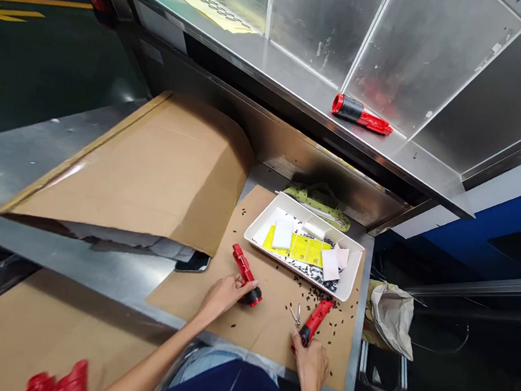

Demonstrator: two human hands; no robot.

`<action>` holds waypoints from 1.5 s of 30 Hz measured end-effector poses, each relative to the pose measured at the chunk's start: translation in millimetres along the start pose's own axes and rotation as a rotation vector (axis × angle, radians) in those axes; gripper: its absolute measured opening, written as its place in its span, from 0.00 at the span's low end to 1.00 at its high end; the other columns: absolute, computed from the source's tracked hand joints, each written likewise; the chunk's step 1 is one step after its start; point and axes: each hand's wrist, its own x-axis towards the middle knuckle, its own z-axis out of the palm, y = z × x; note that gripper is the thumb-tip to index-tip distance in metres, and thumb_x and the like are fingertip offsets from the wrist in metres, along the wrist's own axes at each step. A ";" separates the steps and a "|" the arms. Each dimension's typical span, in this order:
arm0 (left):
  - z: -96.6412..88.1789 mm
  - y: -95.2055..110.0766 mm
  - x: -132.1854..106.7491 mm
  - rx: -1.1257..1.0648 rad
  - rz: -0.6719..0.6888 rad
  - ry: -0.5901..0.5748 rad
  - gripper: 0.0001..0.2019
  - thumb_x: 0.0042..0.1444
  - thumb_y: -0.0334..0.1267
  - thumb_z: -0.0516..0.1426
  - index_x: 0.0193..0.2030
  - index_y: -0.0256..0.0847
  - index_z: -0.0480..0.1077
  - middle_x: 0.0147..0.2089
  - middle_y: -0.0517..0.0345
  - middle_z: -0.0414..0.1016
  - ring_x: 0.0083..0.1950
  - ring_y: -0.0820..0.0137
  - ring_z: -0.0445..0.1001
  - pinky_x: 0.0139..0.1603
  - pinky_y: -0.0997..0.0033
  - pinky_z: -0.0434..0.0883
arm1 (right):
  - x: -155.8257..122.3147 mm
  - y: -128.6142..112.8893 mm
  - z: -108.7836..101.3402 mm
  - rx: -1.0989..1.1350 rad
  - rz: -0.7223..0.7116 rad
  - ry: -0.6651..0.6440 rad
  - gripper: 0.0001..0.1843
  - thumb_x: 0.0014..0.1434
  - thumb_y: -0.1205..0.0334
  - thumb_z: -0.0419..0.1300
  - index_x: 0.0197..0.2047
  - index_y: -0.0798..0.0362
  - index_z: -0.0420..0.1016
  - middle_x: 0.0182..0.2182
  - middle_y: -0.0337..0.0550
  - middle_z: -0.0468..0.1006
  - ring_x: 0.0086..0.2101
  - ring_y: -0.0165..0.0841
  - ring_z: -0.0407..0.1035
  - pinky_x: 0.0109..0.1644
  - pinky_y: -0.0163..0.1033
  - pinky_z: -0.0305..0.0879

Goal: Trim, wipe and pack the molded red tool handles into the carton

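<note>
My left hand (225, 294) is closed around a red and black tool part (246, 275) that lies on the cardboard mat (265, 321). My right hand (311, 363) grips another red and black tool part (313, 324) near the mat's front edge. Small metal tweezers (296, 315) lie between the two parts. Behind them stands a white tray (350, 275) holding yellow labels (305, 249), white cards and small black screws. More black screws are scattered over the mat.
A large bent cardboard sheet (150, 170) covers the steel bench at left, over a dark phone (192, 263). A third red tool part (361, 115) rests on the steel shelf above. Crumpled paper (392, 317) hangs at right. Red parts (60, 383) sit lower left.
</note>
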 end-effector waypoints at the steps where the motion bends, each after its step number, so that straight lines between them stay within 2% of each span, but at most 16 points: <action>1: 2.4 -0.5 2.1 0.021 -0.015 -0.031 0.26 0.53 0.63 0.51 0.28 0.40 0.73 0.29 0.48 0.79 0.35 0.56 0.79 0.37 0.65 0.70 | -1.3 4.2 0.4 0.053 -0.005 -0.015 0.28 0.55 0.34 0.53 0.28 0.51 0.75 0.33 0.62 0.82 0.38 0.54 0.77 0.42 0.50 0.67; 3: 1.3 0.3 5.0 0.074 -0.045 -0.071 0.29 0.52 0.66 0.49 0.24 0.39 0.70 0.30 0.39 0.79 0.40 0.49 0.79 0.43 0.57 0.70 | -7.7 16.6 -1.5 0.169 -0.026 -0.050 0.27 0.56 0.35 0.52 0.25 0.50 0.74 0.27 0.54 0.81 0.31 0.45 0.77 0.39 0.44 0.68; 6: -11.4 9.2 1.6 0.115 -0.050 -0.131 0.33 0.54 0.67 0.45 0.22 0.37 0.70 0.34 0.29 0.77 0.48 0.39 0.76 0.51 0.43 0.67 | -28.6 35.7 -13.5 0.320 -0.090 -0.086 0.30 0.55 0.32 0.50 0.28 0.52 0.75 0.27 0.49 0.81 0.28 0.39 0.76 0.34 0.38 0.68; 9: -20.8 33.4 -18.8 0.005 0.058 -0.323 0.31 0.53 0.66 0.50 0.31 0.36 0.76 0.35 0.40 0.80 0.45 0.47 0.78 0.52 0.49 0.69 | -57.5 32.8 -37.2 0.355 -0.241 -0.038 0.29 0.52 0.33 0.58 0.35 0.53 0.78 0.26 0.45 0.80 0.27 0.37 0.74 0.30 0.36 0.67; 10: -20.3 44.6 -29.6 -0.108 0.131 -0.423 0.29 0.50 0.65 0.55 0.40 0.38 0.77 0.40 0.45 0.81 0.47 0.52 0.78 0.53 0.54 0.71 | -66.8 24.5 -47.0 0.330 -0.310 0.024 0.27 0.52 0.35 0.61 0.36 0.53 0.79 0.26 0.44 0.80 0.27 0.37 0.74 0.30 0.36 0.66; 12: -14.0 68.3 -53.5 -0.569 0.344 -0.711 0.39 0.42 0.59 0.65 0.61 0.42 0.68 0.59 0.44 0.74 0.58 0.55 0.73 0.59 0.57 0.68 | -82.5 0.7 -67.5 0.263 -0.468 0.202 0.21 0.52 0.42 0.65 0.40 0.50 0.80 0.28 0.43 0.80 0.28 0.37 0.74 0.32 0.37 0.67; 14: -4.4 88.6 -74.4 -0.915 0.442 -0.800 0.41 0.44 0.58 0.66 0.64 0.45 0.65 0.64 0.44 0.68 0.63 0.54 0.69 0.63 0.55 0.66 | -93.0 -23.9 -86.8 0.254 -0.637 0.354 0.18 0.54 0.47 0.66 0.44 0.48 0.80 0.34 0.44 0.81 0.34 0.39 0.75 0.37 0.38 0.69; 17: 5.1 105.8 -89.7 -1.137 0.438 -0.643 0.30 0.50 0.57 0.64 0.58 0.46 0.70 0.58 0.47 0.75 0.62 0.55 0.70 0.64 0.54 0.65 | -98.7 -44.1 -107.7 0.341 -0.791 0.431 0.23 0.53 0.49 0.67 0.52 0.48 0.77 0.40 0.47 0.81 0.35 0.38 0.74 0.33 0.37 0.69; 20: 6.3 111.1 -89.9 -1.223 0.423 -0.487 0.29 0.51 0.60 0.63 0.54 0.44 0.73 0.52 0.48 0.78 0.60 0.53 0.71 0.65 0.53 0.64 | -97.9 -47.8 -114.9 0.474 -0.759 0.475 0.22 0.55 0.49 0.67 0.50 0.49 0.79 0.38 0.46 0.78 0.26 0.31 0.67 0.25 0.34 0.64; 22: 6.8 112.5 -89.0 -1.243 0.427 -0.465 0.30 0.50 0.61 0.63 0.53 0.43 0.73 0.51 0.48 0.78 0.61 0.53 0.70 0.66 0.53 0.63 | -98.4 -52.1 -112.7 0.572 -0.705 0.458 0.17 0.56 0.48 0.65 0.43 0.50 0.82 0.34 0.42 0.72 0.21 0.26 0.59 0.23 0.33 0.59; 24: 8.7 113.9 -90.2 -1.244 0.424 -0.461 0.30 0.49 0.61 0.63 0.53 0.43 0.73 0.51 0.49 0.78 0.61 0.53 0.69 0.66 0.53 0.63 | -100.3 -60.8 -107.6 0.662 -0.663 0.373 0.16 0.55 0.47 0.65 0.38 0.50 0.82 0.30 0.38 0.66 0.21 0.25 0.55 0.22 0.33 0.55; 29: 14.1 116.4 -95.9 -1.230 0.412 -0.473 0.29 0.50 0.61 0.63 0.52 0.44 0.73 0.51 0.50 0.78 0.63 0.54 0.68 0.67 0.54 0.63 | -101.6 -77.2 -98.1 0.848 -0.625 0.170 0.16 0.57 0.48 0.63 0.33 0.52 0.81 0.27 0.36 0.61 0.28 0.29 0.58 0.28 0.33 0.57; 35: 13.1 120.0 -97.1 -1.194 0.420 -0.476 0.27 0.51 0.61 0.62 0.50 0.45 0.74 0.51 0.51 0.78 0.64 0.55 0.66 0.68 0.55 0.63 | -94.0 -70.3 -92.5 0.952 -0.579 0.126 0.16 0.56 0.48 0.64 0.28 0.53 0.78 0.28 0.37 0.63 0.30 0.30 0.59 0.31 0.33 0.60; 41: 13.1 119.6 -98.2 -1.138 0.427 -0.425 0.23 0.51 0.59 0.63 0.47 0.47 0.74 0.54 0.51 0.77 0.61 0.55 0.70 0.66 0.55 0.65 | -88.0 -68.1 -95.0 0.954 -0.595 0.079 0.15 0.56 0.50 0.64 0.28 0.53 0.77 0.27 0.37 0.66 0.29 0.29 0.61 0.32 0.33 0.62; 43: 12.8 117.1 -98.9 -1.115 0.491 -0.366 0.17 0.53 0.53 0.64 0.45 0.48 0.75 0.56 0.52 0.77 0.61 0.55 0.71 0.65 0.56 0.67 | -87.6 -69.6 -97.8 0.942 -0.595 0.081 0.15 0.55 0.51 0.63 0.26 0.53 0.75 0.27 0.36 0.66 0.29 0.30 0.62 0.33 0.33 0.63; 45: 12.0 114.5 -99.0 -1.073 0.619 -0.305 0.12 0.53 0.46 0.66 0.44 0.49 0.76 0.56 0.53 0.77 0.61 0.54 0.72 0.65 0.55 0.67 | -87.4 -71.4 -99.5 0.929 -0.593 0.082 0.14 0.54 0.51 0.63 0.25 0.53 0.74 0.26 0.37 0.67 0.30 0.30 0.63 0.34 0.33 0.63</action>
